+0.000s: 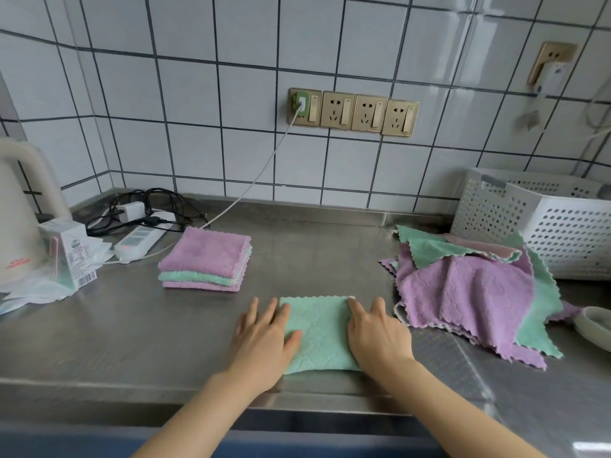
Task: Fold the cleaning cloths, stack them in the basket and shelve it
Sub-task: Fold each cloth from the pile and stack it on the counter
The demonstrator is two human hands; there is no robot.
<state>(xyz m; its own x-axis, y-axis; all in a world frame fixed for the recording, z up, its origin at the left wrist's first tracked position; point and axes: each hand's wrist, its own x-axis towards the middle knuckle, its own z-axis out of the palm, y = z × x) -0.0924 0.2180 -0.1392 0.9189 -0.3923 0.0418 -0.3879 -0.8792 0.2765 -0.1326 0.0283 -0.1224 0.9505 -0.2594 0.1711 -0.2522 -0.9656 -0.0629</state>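
At the lower centre of the frame, near the front edge of the steel counter (115,332), lies a folded green cloth (319,332), a neat rectangle with a scalloped far edge and a quilted, fluffy surface. The left hand (264,342) lies flat on its left side, palm down, fingers spread and pointing away from the camera, the thumb resting across the fabric. The right hand (377,335) presses flat on the cloth's right edge, fingers close together and stretched forward; neither hand grips anything. Both forearms come up from the bottom of the frame, bare.

Left of centre, further back, sits a stack of folded cloths (206,259), purple on top, then green, then purple. At the right, a loose heap of unfolded cloths (469,292) in purple and green spreads over the counter, just beside the white perforated basket (545,226) at the right edge. A pale kettle (20,219) stands at the far left.
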